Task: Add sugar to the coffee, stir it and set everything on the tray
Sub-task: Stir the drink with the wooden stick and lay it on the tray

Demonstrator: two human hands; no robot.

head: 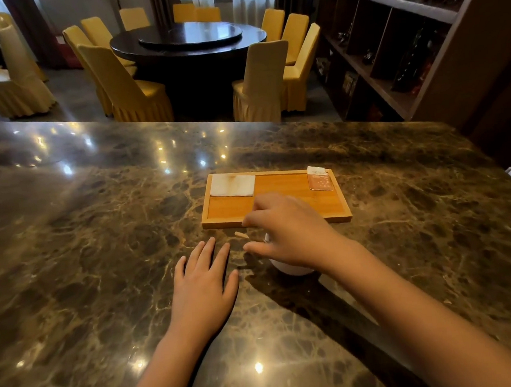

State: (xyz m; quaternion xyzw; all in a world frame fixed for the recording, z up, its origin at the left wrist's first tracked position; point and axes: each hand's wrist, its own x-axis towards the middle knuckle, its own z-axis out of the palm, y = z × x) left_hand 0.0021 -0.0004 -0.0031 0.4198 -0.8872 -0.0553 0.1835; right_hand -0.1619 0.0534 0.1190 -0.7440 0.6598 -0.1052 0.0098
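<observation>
My L hand (204, 283) flat on marble counter (100, 234), fingers spread, holding nothing. Wooden stirrer (241, 235) pinched in R hand (287, 236), long axis diagonal, free end pointing up-left, over white cup (290, 269), just before tray (234, 208).

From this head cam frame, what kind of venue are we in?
Probably a restaurant or banquet room. A large round dining table with a turntable centre is ringed by yellow-covered chairs, the person works at a polished marble counter like a service bar, and a dark wooden display shelf lines the right wall.
</observation>
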